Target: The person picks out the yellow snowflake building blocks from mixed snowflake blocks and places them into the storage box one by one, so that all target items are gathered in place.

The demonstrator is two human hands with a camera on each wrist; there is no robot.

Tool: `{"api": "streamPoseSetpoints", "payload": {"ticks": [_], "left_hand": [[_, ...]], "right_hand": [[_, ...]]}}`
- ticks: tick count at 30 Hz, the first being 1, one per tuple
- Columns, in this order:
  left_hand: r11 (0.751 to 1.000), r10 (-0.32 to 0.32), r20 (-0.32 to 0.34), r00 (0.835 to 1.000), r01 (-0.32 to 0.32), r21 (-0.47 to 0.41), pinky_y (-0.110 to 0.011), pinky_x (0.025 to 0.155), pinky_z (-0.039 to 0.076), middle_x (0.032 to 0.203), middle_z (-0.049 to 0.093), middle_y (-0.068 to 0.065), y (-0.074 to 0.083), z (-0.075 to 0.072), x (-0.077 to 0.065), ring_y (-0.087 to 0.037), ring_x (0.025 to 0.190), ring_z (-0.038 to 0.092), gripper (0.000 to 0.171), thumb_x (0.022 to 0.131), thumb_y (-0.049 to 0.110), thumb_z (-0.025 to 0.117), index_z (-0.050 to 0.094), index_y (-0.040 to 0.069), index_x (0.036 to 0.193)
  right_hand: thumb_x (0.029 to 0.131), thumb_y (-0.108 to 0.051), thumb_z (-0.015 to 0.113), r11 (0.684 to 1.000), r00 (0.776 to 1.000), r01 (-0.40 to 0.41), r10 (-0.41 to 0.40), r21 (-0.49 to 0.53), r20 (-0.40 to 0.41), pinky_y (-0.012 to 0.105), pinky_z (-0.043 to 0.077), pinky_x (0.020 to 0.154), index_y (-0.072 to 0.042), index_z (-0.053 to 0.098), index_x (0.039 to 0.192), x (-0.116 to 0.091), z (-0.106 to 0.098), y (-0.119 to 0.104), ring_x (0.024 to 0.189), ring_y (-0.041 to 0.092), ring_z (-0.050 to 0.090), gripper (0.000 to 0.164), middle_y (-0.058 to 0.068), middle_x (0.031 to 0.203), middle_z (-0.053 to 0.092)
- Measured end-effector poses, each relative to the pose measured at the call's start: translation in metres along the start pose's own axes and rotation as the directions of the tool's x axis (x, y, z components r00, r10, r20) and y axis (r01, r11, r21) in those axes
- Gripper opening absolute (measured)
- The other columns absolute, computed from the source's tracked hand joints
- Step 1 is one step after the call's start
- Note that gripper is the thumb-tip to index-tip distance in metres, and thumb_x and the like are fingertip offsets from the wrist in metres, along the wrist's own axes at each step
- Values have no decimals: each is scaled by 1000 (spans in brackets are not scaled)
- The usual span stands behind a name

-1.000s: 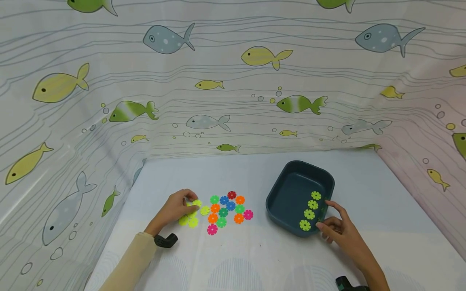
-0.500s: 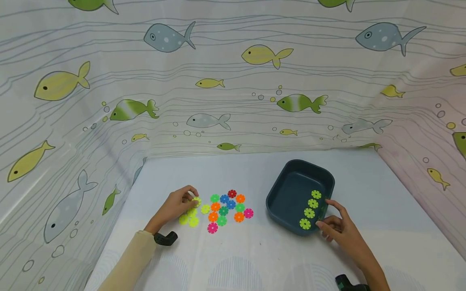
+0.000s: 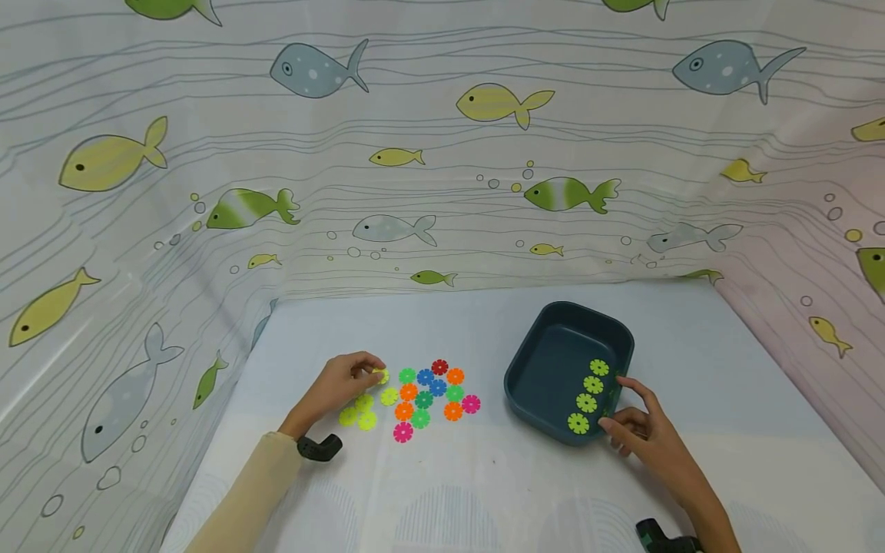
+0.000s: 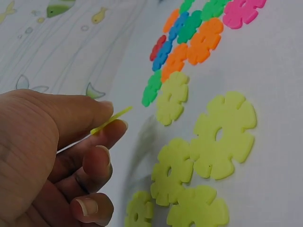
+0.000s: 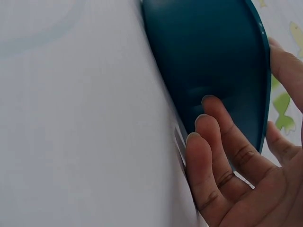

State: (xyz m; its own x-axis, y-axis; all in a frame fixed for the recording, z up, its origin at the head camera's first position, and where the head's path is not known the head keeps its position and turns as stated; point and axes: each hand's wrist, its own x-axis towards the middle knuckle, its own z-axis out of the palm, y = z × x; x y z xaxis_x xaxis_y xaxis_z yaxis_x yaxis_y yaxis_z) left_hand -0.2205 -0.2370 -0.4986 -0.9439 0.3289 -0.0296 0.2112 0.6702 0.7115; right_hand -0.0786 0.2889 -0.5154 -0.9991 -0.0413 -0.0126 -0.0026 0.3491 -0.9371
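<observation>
My left hand [image 3: 342, 382] pinches a yellow notched plastic disc [image 4: 111, 119] between thumb and index finger; in the left wrist view it shows edge-on, raised off the table. Under and beside this hand lie several flat yellow discs [image 3: 367, 420], flower-shaped with a small central hole. My right hand [image 3: 639, 430] grips the right side of a dark blue tray [image 3: 553, 361]. In the right wrist view its fingertips [image 5: 215, 111] press the tray's outer wall while other digits reach the rim. Inside the tray, several yellow discs [image 3: 586, 403] form a row along the right side.
Mixed discs in green, blue, orange, pink [image 3: 403, 432] and red [image 3: 439, 367] lie flat between the left hand and the tray. A fish-printed curtain [image 3: 484, 169] encloses the white table [image 3: 484, 491] at back and sides. Each wrist wears a black device [image 3: 319, 448].
My left hand has lifted the pinched yellow disc from the yellow group and carried it slightly right and away from me. The right hand and tray stay in place.
</observation>
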Motion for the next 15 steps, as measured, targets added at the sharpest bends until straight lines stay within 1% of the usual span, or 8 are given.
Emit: {"api": "streamPoseSetpoints", "payload": {"ticks": [7, 12, 15], "left_hand": [[999, 35, -1, 999, -35, 2, -28, 59, 44, 101, 70, 2, 8, 0, 4, -19, 72, 56, 20, 97, 26, 74, 74, 19, 116], [998, 66, 12, 998, -66, -14, -28, 58, 45, 100, 70, 3, 15, 0, 7, -19, 71, 56, 21, 96, 27, 75, 74, 19, 115], [997, 78, 22, 997, -78, -11, -28, 58, 45, 99, 70, 4, 18, 0, 10, -19, 71, 57, 21, 96, 28, 75, 73, 20, 115]], "right_hand": [[100, -25, 71, 1000, 1000, -19, 19, 5, -5, 36, 56, 64, -21, 17, 161, 1, 0, 0, 78, 27, 68, 82, 14, 99, 70], [99, -25, 71, 1000, 1000, -24, 24, 9, -6, 36, 57, 64, -23, 17, 161, 1, 0, 1, 78, 27, 68, 82, 13, 98, 70], [99, -24, 71, 1000, 1000, -23, 23, 13, -2, 37, 57, 64, -22, 17, 161, 1, 0, 1, 78, 27, 68, 82, 14, 98, 70]]}}
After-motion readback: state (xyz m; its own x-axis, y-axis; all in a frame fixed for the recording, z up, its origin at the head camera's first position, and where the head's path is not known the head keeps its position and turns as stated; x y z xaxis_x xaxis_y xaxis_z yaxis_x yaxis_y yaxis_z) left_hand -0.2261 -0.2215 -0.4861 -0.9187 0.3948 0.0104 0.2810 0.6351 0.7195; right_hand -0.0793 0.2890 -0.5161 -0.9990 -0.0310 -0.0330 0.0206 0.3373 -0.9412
